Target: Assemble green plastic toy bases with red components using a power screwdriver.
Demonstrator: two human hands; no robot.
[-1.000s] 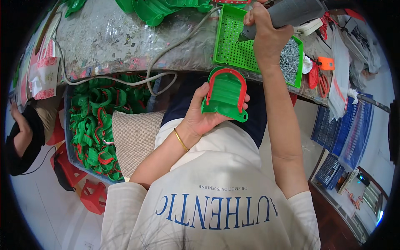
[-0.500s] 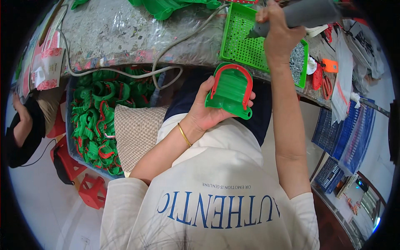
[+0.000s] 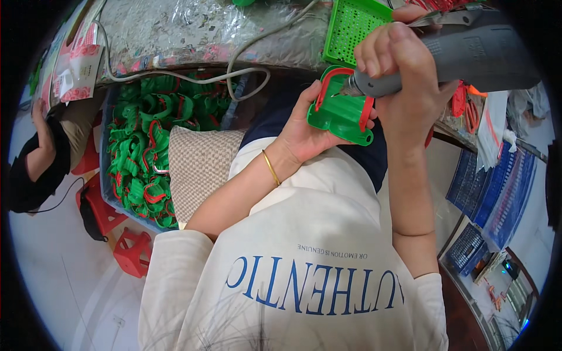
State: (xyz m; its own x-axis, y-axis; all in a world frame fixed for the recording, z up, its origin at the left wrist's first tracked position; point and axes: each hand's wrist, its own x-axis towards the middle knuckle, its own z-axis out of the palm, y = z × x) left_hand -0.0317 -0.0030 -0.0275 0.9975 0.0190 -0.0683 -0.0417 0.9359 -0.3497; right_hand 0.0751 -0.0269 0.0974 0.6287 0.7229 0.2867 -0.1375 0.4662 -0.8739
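My left hand (image 3: 297,131) grips a green plastic part (image 3: 341,111) above my lap, thumb on its near-left edge and fingers underneath. A red U-shaped strip (image 3: 367,112) lines the part's rim. Wrapped around a grey power screwdriver (image 3: 468,50) is my right hand (image 3: 410,76), closed on its front end. The screwdriver's pointed metal tip reaches over the inside of the green part near the red strip; whether it touches cannot be made out. A bright green perforated basket (image 3: 354,35) sits just beyond, partly covered by my right hand.
A plastic-covered workbench (image 3: 175,38) spans the far side, a grey cable (image 3: 252,50) looping over its edge. At left stands a blue bin (image 3: 107,175) of green and red parts beside a woven cushion (image 3: 202,158). Another person's arm (image 3: 44,155), red stools (image 3: 132,253) and blue crates (image 3: 494,187) flank me.
My right hand has brought the screwdriver from over the green basket down and toward me, to the green part. My left hand still holds the part; the view has shifted slightly.
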